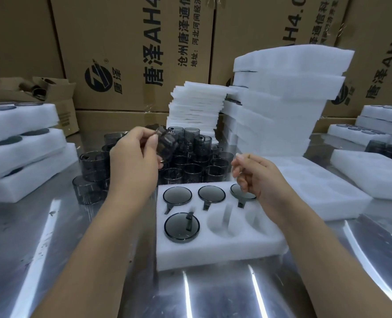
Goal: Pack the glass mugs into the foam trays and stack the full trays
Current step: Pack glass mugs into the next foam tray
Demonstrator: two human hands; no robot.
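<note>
We see the left hand (pixel 133 157) raised above the table, its fingers and thumb curled round 1 smoky grey glass mug (pixel 165 143), which is tilted and blurred in the air over a crowded cluster of like grey mugs (pixel 190 171) standing on the shiny metal table (pixel 75 249). The right hand (pixel 254 175) hovers over the far right corner of the white foam tray (pixel 213 251); its fingers are loosely bent and we find nothing in them.

That tray lies flat in front of the cluster and has 6 round wells. We count 4 mugs already seated in it: 3 across the far row and 1 in the near left well. The near middle and near right wells hold nothing.

Just to the right lies another white foam tray (pixel 316 191). At the left, 3 loaded foam trays (pixel 18 145) are stacked. Behind the mugs rise a pile of thin white foam sheets (pixel 197 106) and a tall stack of foam trays (pixel 282 106), with brown printed cardboard boxes (pixel 126 42) along the back.
</note>
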